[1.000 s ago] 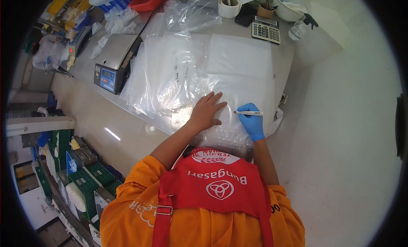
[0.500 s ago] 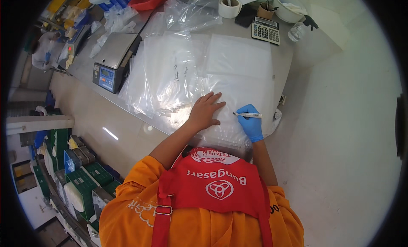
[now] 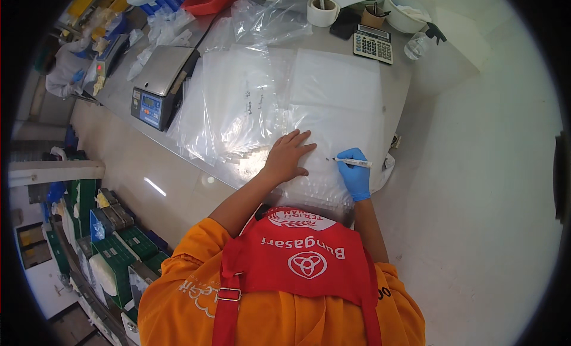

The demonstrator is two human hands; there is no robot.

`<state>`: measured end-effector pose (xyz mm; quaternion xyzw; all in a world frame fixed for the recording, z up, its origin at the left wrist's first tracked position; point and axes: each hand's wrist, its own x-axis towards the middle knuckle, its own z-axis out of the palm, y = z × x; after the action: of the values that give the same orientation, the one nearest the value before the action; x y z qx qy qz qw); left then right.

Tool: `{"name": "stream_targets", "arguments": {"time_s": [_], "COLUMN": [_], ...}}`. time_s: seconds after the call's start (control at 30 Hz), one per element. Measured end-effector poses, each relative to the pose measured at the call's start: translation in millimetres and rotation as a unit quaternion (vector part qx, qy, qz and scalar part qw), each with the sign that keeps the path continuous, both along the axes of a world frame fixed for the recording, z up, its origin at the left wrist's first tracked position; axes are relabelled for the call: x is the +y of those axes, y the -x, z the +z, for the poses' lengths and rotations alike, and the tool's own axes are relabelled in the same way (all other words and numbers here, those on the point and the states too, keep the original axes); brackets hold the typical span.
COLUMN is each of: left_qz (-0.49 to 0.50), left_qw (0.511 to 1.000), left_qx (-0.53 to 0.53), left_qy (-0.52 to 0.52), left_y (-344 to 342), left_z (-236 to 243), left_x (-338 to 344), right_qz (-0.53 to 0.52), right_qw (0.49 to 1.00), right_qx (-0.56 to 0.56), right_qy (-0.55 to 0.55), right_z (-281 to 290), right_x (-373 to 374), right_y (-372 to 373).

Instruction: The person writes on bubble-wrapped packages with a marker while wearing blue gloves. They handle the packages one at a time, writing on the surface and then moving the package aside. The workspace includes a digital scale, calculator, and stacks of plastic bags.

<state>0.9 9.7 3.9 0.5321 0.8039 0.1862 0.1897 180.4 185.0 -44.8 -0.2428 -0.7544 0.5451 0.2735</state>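
Now the gloved right hand (image 3: pixel 355 180) grips a marker (image 3: pixel 358 163) beside small dark marks on plastic bags (image 3: pixel 336 120) stacked on the bench (image 3: pixel 395 84); the left hand (image 3: pixel 289 158) presses them, fingers apart.

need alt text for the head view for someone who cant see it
A blue-gloved right hand holds a white marker by a dark mark on a stack of translucent plastic bags, while the bare left hand lies spread on it. To the left are more clear bags and a digital scale; beyond the stack sits a calculator.
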Motion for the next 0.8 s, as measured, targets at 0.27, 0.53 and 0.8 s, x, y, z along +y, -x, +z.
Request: {"name": "stream_targets", "arguments": {"time_s": [0.27,0.53,0.8], "left_qz": [0.002,0.0,0.0], "left_qw": [1.0,1.0,1.0], "left_qx": [0.002,0.006,0.008], "left_qy": [-0.001,0.0,0.001], "left_y": [-0.9,-1.3,-1.2], "left_z": [1.1,3.5,0.8], "left_x": [0.4,0.6,0.3], "right_qz": [0.015,0.022,0.008], "right_qw": [1.0,1.0,1.0], "right_qx": [-0.025,-0.018,-0.018], "right_qy": [0.005,0.0,-0.001], "right_z": [0.1,-7.1,-3.8], "right_x": [2.4,4.5,4.0], "right_y": [-1.2,-6.6,-7.1]}}
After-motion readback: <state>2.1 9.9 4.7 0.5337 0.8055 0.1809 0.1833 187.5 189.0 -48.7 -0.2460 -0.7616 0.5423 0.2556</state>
